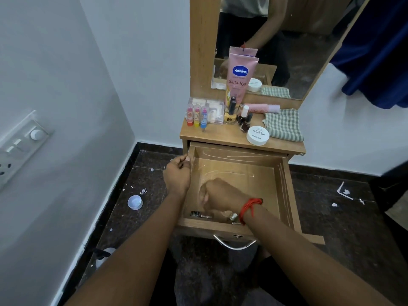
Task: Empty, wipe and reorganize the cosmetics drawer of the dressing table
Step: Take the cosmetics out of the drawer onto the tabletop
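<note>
Drawer (284, 191) pulled out, almost emptied. Right hand (217, 195) sits low inside it, curled into a loose fist; blurred, so cannot tell whether it holds anything. Red thread band (250, 207) on that wrist.

Just nearer than the right hand, against the drawer front: a small dark bottle (199, 214) lying on its side and a round metallic cap (233, 216), partly hidden under the wrist. Both look small, smooth and hard; judged likely to roll.

Left hand (177, 175) is closed narrow on the drawer's left wall, to the left of the right hand, apparently steadying it.

Drawer wood: pale laminate, flat floor, white scuff streaks on back and right walls. Curved metal handle (235, 245) on the front.

Risks, judged:
- Bottle rolls into the corner or is knocked by the wrist; glass could crack.
- Drawer is far out; downward pressure could tip it off its runners.

Beyond the hands, on the desk (223, 138): three small coloured tubes (196, 117), pink lotion tube (237, 80) standing upright, nail polish bottles (244, 119), white round jar (257, 135), checked cloth (283, 125), soft and folded. Crowded; a reach for the cloth could topple the upright items.
</note>
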